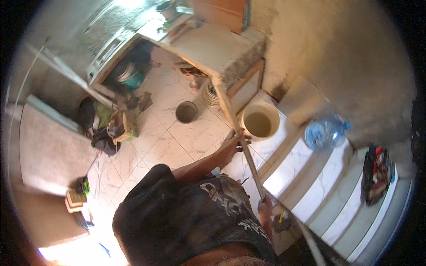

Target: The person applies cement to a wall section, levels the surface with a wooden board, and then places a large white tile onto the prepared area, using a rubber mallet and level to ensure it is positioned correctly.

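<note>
A long, thin straight bar [252, 166] slants down from the worktop's near corner past my right side. My left hand [238, 141] is closed round it beside the cream bucket [275, 116], thumb and fingers on either side. Lower down, by the edge of the steps, my right hand [265, 206] grips the same bar. The bar's upper end overlaps the corner of the worktop [208, 46]; I cannot tell whether they touch. Something greyish fills the bottom of the cream bucket.
White-and-grey steps [316, 191] rise on the right, bearing a clear blue water bottle [326, 133] and a dark bag [376, 175]. A small dark bucket [186, 112] stands on the tiled floor [153, 153]. A cardboard box [123, 126] and a large leaning panel [53, 146] are at left.
</note>
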Motion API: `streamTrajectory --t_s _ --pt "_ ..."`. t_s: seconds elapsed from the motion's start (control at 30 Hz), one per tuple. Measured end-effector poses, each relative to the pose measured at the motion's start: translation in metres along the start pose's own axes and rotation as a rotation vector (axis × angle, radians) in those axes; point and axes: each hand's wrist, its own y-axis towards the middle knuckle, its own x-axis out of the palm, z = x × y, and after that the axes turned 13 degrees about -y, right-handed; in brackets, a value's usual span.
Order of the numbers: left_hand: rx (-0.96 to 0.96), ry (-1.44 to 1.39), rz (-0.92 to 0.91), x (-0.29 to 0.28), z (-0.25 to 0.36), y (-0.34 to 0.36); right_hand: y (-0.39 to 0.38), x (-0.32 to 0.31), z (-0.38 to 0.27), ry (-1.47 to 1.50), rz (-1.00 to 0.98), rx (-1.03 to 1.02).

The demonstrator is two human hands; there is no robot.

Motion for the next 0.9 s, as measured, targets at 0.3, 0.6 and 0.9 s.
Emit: streamTrajectory --t_s 0.3,0.6,0.9 --pt "0.597 -0.081 0.223 -0.132 0.125 -0.082 0.169 0.058 -0.134 -0.1 -0.415 -0.363" --pt "0.965 -0.186 0.439 -0.267 0.29 -0.152 0.27 0.168 -0.143 0.195 -0.207 0.181" --pt "1.346 -0.335 0.661 -0.401 0.414 -0.181 0.289 0.277 -0.079 -0.952 -0.681 -0.618"
